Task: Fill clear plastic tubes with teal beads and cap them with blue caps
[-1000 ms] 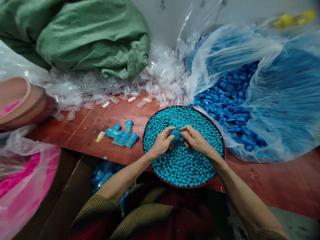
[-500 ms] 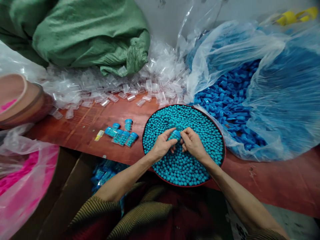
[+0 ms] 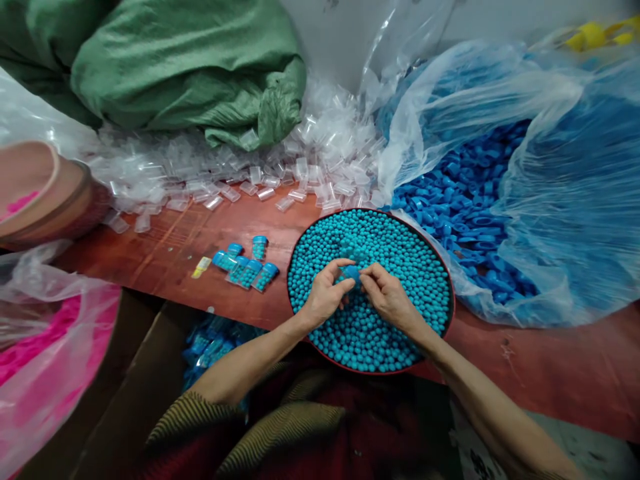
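A round red-rimmed tray [image 3: 449,280] full of small turquoise balls [image 3: 400,257] sits at the table's near edge. Both my hands hover over its middle. My left hand [image 3: 324,293] and my right hand [image 3: 386,297] pinch one small blue-capped vial [image 3: 351,272] between their fingertips, just above the balls. Several filled blue-capped vials [image 3: 245,264] lie on the red table [image 3: 170,253] left of the tray.
Clear empty vials [image 3: 300,167] are heaped at the back below a green sack [image 3: 190,73]. A clear bag of blue caps [image 3: 470,200] lies right of the tray. A tan bowl [image 3: 45,193] and a pink-filled bag [image 3: 45,347] are at left. A box of filled vials [image 3: 215,337] sits below.
My hands have drawn slightly closer together around the vial and shifted a little toward me over the tray. The view has drifted slightly.
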Tool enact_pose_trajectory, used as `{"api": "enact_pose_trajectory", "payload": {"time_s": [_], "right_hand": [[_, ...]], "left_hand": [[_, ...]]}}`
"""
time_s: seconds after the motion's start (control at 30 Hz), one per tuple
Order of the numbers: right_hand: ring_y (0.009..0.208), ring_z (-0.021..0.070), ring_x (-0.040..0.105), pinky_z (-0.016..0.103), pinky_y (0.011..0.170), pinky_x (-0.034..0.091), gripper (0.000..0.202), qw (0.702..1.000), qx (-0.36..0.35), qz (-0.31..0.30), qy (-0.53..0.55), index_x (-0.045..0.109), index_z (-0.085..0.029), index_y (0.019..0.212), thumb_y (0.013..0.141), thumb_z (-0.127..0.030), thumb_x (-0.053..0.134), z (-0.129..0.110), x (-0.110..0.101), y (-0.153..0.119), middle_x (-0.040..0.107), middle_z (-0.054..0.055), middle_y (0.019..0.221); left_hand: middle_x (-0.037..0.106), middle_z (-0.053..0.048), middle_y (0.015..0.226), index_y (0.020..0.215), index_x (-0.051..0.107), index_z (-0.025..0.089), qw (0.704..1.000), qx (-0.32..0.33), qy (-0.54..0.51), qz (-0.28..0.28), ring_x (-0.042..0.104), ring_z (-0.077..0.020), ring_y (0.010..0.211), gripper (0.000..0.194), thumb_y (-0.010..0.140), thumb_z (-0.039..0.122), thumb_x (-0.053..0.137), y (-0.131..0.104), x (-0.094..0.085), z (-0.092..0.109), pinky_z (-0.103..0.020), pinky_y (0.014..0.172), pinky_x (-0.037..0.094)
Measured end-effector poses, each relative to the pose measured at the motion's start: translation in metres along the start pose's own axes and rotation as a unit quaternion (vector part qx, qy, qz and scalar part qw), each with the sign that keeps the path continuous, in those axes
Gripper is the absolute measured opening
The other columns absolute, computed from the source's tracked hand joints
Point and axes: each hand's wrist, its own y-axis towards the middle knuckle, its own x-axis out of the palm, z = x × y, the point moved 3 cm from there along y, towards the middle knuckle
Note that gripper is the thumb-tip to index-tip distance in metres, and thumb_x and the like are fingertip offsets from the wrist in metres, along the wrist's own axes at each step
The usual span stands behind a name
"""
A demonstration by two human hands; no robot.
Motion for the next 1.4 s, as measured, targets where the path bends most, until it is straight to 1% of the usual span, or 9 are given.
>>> {"api": "enact_pose_trajectory", "payload": {"time_s": [0.13, 0.27, 0.4, 0.57, 0.67, 0.87, 1.1, 1.27, 1.4], "right_hand": [[0.058, 0.0128, 0.057, 0.027, 0.057, 0.049, 0.02, 0.99, 0.04, -0.094, 0.095, 0.057, -0.021, 0.095, 0.079, -0.033, 0.056, -0.002, -0.015, 0.004, 0.058, -0.002, 0.069], [0.055, 0.0126, 0.06, 0.031, 0.055, 0.053, 0.045, 0.981, 0.072, -0.026, 0.18, 0.053, -0.019, 0.115, 0.074, -0.036, 0.062, 0.001, -0.023, 0.011, 0.064, 0.002, 0.085], [0.086, 0.0218, 0.066, 0.039, 0.078, 0.054, 0.046, 0.998, -0.01, 0.049, 0.03, 0.05, -0.021, 0.126, 0.082, -0.034, 0.055, -0.006, -0.013, 0.009, 0.066, 0.009, 0.105], [0.121, 0.0333, 0.05, 0.051, 0.092, 0.048, 0.072, 0.964, -0.173, -0.004, -0.201, 0.032, -0.016, 0.14, 0.08, -0.043, 0.06, -0.018, 0.014, -0.005, 0.05, 0.018, 0.132], [0.109, 0.0359, 0.056, 0.052, 0.08, 0.053, 0.09, 0.944, -0.188, 0.022, -0.271, 0.018, -0.011, 0.144, 0.075, -0.046, 0.065, -0.015, 0.021, -0.009, 0.051, 0.023, 0.123], [0.092, 0.0285, 0.062, 0.042, 0.069, 0.056, 0.075, 0.945, -0.207, 0.092, -0.237, 0.027, -0.014, 0.137, 0.073, -0.034, 0.063, -0.021, 0.02, -0.012, 0.055, 0.015, 0.108], [0.083, 0.0271, 0.062, 0.038, 0.058, 0.056, 0.072, 0.924, -0.233, 0.17, -0.25, 0.028, -0.012, 0.133, 0.074, -0.04, 0.06, -0.02, 0.03, -0.016, 0.054, 0.015, 0.102], [0.078, 0.0271, 0.064, 0.037, 0.052, 0.055, 0.076, 0.931, -0.193, 0.132, -0.279, 0.023, -0.012, 0.137, 0.079, -0.046, 0.057, -0.013, 0.037, -0.017, 0.055, 0.018, 0.105], [0.096, 0.0307, 0.063, 0.04, 0.063, 0.058, 0.084, 0.935, -0.188, 0.017, -0.299, 0.01, -0.015, 0.145, 0.082, -0.042, 0.058, -0.021, 0.045, -0.021, 0.048, 0.022, 0.125]], "left_hand": [[0.057, 0.002, 0.08, 0.113, 0.046, 0.021, 0.998, -0.019, -0.011, -0.062, 0.054, -0.0064, 0.045, 0.041, 0.075, 0.028, 0.059, 0.0, -0.006, 0.001, -0.018, 0.04, 0.044], [0.057, 0.003, 0.078, 0.11, 0.044, 0.021, 0.994, -0.014, 0.044, -0.098, 0.055, -0.0068, 0.045, 0.036, 0.077, 0.026, 0.057, -0.001, -0.008, 0.004, -0.016, 0.039, 0.041], [0.059, 0.001, 0.086, 0.127, 0.037, 0.025, 0.994, 0.021, 0.07, -0.078, 0.049, -0.0052, 0.045, 0.049, 0.08, 0.025, 0.054, -0.005, -0.004, 0.004, -0.018, 0.04, 0.041], [0.06, -0.003, 0.095, 0.13, 0.041, 0.019, 0.993, 0.096, 0.067, -0.026, 0.055, -0.0113, 0.072, 0.051, 0.081, 0.024, 0.054, -0.008, -0.001, 0.008, -0.024, 0.066, 0.048], [0.059, -0.004, 0.1, 0.122, 0.045, 0.016, 0.992, 0.105, 0.05, -0.041, 0.056, -0.0144, 0.087, 0.043, 0.08, 0.024, 0.054, -0.008, 0.0, 0.012, -0.027, 0.08, 0.046], [0.058, 0.001, 0.084, 0.114, 0.042, 0.017, 0.994, 0.067, -0.027, -0.087, 0.054, -0.0104, 0.071, 0.042, 0.077, 0.028, 0.059, -0.011, 0.004, 0.02, -0.022, 0.067, 0.045], [0.055, 0.003, 0.076, 0.102, 0.046, 0.018, 0.997, 0.075, 0.004, -0.016, 0.051, -0.0085, 0.063, 0.025, 0.08, 0.027, 0.054, -0.015, 0.011, 0.015, -0.02, 0.062, 0.042], [0.057, 0.0, 0.084, 0.106, 0.048, 0.018, 0.991, 0.101, 0.091, -0.003, 0.055, -0.0117, 0.076, 0.024, 0.083, 0.025, 0.05, -0.014, 0.005, 0.008, -0.023, 0.073, 0.045], [0.058, -0.002, 0.092, 0.105, 0.052, 0.017, 0.986, 0.105, 0.124, -0.037, 0.055, -0.013, 0.083, 0.025, 0.083, 0.027, 0.05, -0.017, -0.014, 0.009, -0.025, 0.079, 0.045]]}}
